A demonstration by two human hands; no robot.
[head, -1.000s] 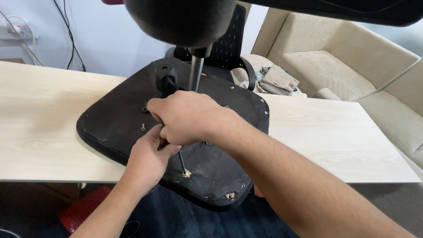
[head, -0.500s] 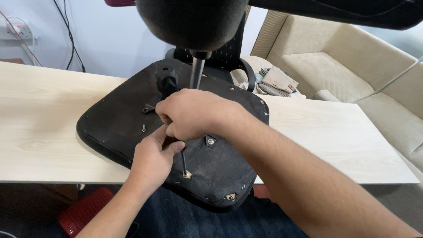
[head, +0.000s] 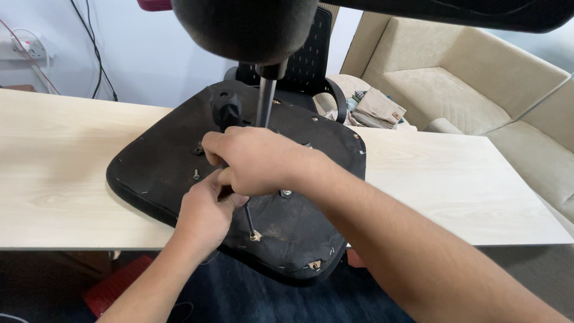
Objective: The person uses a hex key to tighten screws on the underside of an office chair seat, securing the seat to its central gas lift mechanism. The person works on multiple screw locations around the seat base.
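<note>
An upturned black chair seat (head: 155, 161) lies on the light wooden table (head: 66, 173), its underside up, with bolt holes and a metal gas-lift column (head: 265, 101) rising from its middle. My right hand (head: 257, 161) covers the mechanism at the seat's centre, fingers curled over it. My left hand (head: 206, 212) sits just below, gripping the handle of a thin dark tool (head: 249, 220) whose tip rests in a bolt hole near the front edge. A black knob (head: 225, 107) stands behind my right hand.
A beige sofa (head: 466, 78) stands at the back right, with folded papers (head: 373, 107) beside it. Cables hang on the wall at the left near a socket (head: 27, 48). A red object (head: 113, 284) lies on the floor under the table. A loose screw (head: 196, 174) rests on the seat.
Both hands have stayed on the seat's centre. The view has shifted slightly, and my left hand has turned a little on the tool handle.
</note>
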